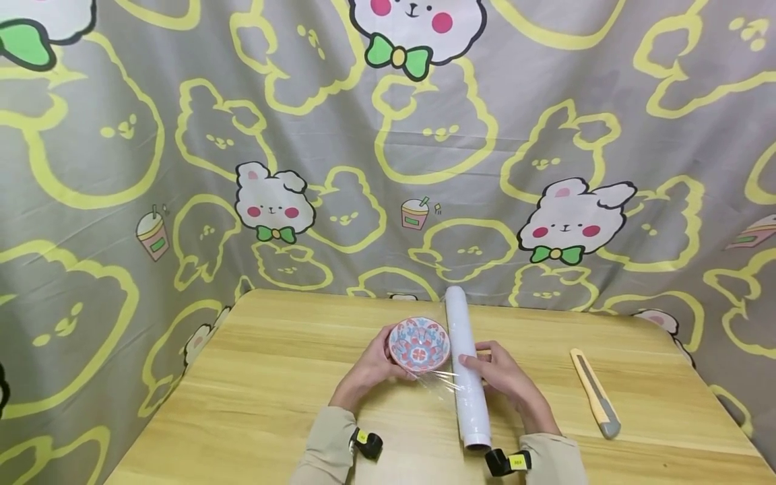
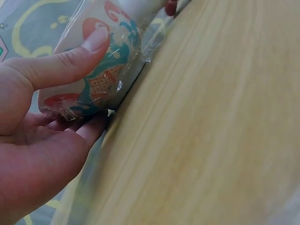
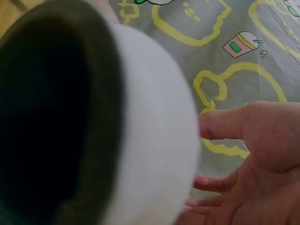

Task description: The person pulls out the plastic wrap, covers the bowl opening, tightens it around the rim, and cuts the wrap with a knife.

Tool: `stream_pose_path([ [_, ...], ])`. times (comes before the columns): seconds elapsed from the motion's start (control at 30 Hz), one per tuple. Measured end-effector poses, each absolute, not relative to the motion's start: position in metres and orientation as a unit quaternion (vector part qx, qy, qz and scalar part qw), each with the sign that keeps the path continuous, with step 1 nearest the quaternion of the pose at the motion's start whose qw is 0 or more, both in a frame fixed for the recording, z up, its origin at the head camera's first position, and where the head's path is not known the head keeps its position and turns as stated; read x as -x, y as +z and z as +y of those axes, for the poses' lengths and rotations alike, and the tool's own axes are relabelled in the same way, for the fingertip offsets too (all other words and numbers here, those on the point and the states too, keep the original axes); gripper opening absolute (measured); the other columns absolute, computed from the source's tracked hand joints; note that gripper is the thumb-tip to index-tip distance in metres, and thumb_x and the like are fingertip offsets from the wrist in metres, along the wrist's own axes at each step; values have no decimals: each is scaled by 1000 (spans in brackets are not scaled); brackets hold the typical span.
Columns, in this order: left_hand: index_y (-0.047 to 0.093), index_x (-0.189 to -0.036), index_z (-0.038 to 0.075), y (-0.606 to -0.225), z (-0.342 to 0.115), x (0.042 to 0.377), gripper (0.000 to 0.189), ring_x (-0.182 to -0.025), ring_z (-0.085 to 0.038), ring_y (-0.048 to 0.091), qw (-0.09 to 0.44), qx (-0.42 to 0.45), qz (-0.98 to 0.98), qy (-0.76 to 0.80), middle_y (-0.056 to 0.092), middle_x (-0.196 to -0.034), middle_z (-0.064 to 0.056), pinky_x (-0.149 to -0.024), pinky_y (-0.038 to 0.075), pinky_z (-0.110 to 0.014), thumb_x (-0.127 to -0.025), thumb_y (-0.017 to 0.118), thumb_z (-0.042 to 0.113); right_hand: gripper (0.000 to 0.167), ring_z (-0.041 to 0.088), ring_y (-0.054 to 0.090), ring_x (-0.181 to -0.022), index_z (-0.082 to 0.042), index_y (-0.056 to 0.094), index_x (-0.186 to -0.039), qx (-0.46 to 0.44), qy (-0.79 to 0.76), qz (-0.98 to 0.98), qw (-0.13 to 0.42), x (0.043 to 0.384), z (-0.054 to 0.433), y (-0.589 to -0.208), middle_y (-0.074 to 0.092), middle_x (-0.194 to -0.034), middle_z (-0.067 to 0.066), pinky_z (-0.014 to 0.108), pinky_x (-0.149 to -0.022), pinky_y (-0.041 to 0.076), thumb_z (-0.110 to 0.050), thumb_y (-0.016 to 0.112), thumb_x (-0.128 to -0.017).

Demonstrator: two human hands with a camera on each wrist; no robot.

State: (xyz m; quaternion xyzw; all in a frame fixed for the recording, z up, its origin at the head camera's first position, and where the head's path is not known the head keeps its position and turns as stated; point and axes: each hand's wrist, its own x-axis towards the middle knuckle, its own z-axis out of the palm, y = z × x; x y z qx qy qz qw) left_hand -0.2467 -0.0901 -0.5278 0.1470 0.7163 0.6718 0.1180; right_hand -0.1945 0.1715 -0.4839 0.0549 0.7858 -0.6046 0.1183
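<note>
A patterned bowl (image 1: 419,345) in red, blue and white is held by my left hand (image 1: 371,364), thumb and fingers round its left side. Clear plastic film clings to the bowl (image 2: 110,75) in the left wrist view and stretches toward a long white roll of plastic wrap (image 1: 465,377). My right hand (image 1: 502,372) grips the roll from its right side, with the thumb over the top. In the right wrist view, the roll's dark hollow end (image 3: 47,122) fills the left, and the right hand's fingers (image 3: 220,124) are on the far side of it.
A yellow utility knife (image 1: 595,394) with a grey end lies on the wooden table (image 1: 273,377) to the right of the right hand. Behind the table hangs a grey curtain (image 1: 339,148) with a cartoon print, and it also runs down the left side.
</note>
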Motion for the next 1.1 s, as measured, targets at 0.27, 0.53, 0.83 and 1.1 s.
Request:
stream_pose_path([
  [0.27, 33, -153, -2, -528, -92, 249, 107, -141, -40, 43, 123, -145, 706, 682, 45, -151, -23, -119, 35, -44, -61, 82, -25, 75, 32, 66, -99, 13, 26, -150, -48, -624, 770, 124, 201, 170, -488, 58, -122, 32, 49, -82, 60, -19, 68, -96],
  [0.53, 33, -154, -2, -529, -100, 250, 107, -142, -41, 40, 131, -157, 706, 678, 43, -153, -24, -121, 32, -46, -61, 80, -26, 83, 38, 60, -102, 16, 18, -147, -43, -665, 737, 113, 203, 162, -492, 46, -126, 35, 49, -86, 59, -2, 70, -85],
  [0.83, 33, -154, -2, -528, -108, 252, 106, -143, -42, 40, 141, -166, 712, 667, 42, -154, -24, -121, 30, -47, -62, 79, -26, 75, 34, 65, -98, 11, 24, -145, -15, -732, 661, 165, 205, 162, -494, 56, -117, 28, 44, -87, 57, 1, 69, -87],
  [1.1, 31, -155, -3, -528, -111, 253, 106, -143, -42, 40, 154, -165, 695, 683, 40, -155, -26, -118, 37, -41, -62, 75, -30, 56, 25, 64, -102, 4, 15, -149, -4, -791, 568, 228, 205, 177, -488, 55, -119, 18, 37, -91, 56, -33, 34, -112],
])
